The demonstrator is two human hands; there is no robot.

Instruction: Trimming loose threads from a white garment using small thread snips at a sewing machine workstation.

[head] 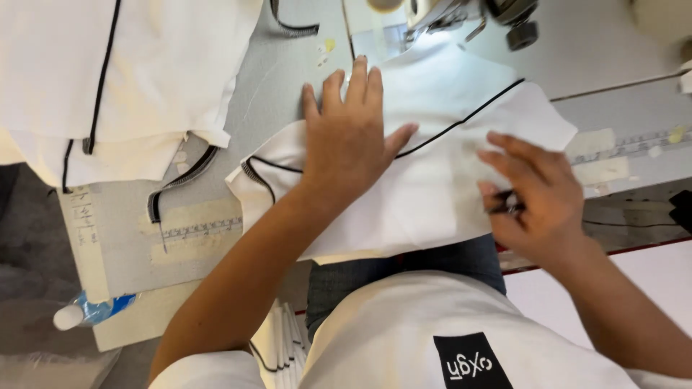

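Grey and flat, the sewing table (274,79) fills the view from above, with paper measuring strips (196,229) taped along its near edge and the sewing machine (461,14) at the far edge. A white fabric piece (440,187) edged with thin black piping (461,122) lies spread across the middle of the table, its near edge hanging over towards the person's lap.

The left hand (349,140) lies flat on the fabric piece, palm down and fingers spread, pressing it to the table rather than gripping it; the fingertips point away from the person, towards the machine. The right hand (537,194) hovers over the right part of the same piece, fingers loosely curled around a small dark tool (504,203), perhaps thread snips, though blur makes it hard to tell.

The piping marks the long axis of the piece: it runs from lower left to upper right, rising towards the machine and passing under the left hand. That hand is the nearer to the needle area, which lies straight beyond its fingertips; the right hand sits nearer the person, to the right of the piping.

More white fabric pieces with black piping are stacked at the upper left (137,72). A plastic bottle (90,311) lies below the table edge at lower left.
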